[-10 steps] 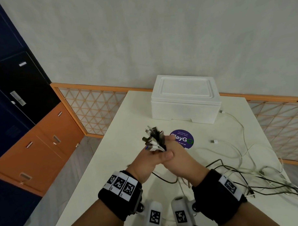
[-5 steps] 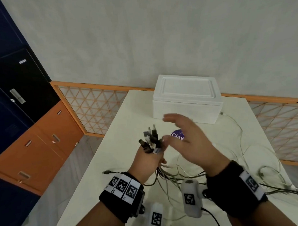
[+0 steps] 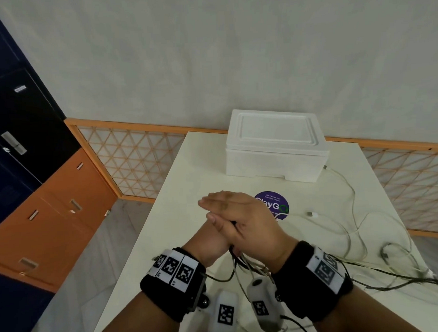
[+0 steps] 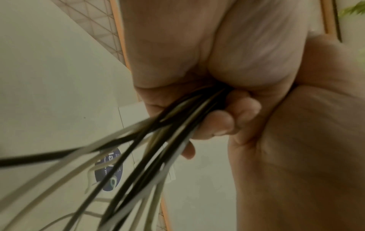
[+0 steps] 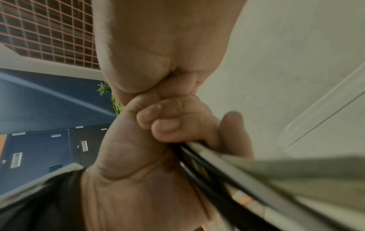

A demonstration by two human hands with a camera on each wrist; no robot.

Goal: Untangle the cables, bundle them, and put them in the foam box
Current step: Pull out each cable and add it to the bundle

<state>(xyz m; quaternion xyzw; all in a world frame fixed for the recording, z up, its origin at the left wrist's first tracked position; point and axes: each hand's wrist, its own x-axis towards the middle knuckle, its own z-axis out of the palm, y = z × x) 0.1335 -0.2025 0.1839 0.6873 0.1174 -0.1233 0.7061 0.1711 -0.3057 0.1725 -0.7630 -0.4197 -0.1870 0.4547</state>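
From the head camera I see my left hand point(image 3: 210, 240) clenched around a bunch of thin black and white cables point(image 3: 237, 263), with my right hand point(image 3: 242, 214) laid over it, fingers straight. The cables trail to the white desk's point(image 3: 165, 229) right edge; the closed white foam box point(image 3: 274, 149) sits at the far edge. My left wrist camera shows fingers point(image 4: 217, 123) curled on cables point(image 4: 158, 140). My right wrist camera shows the same grip point(image 5: 168, 123).
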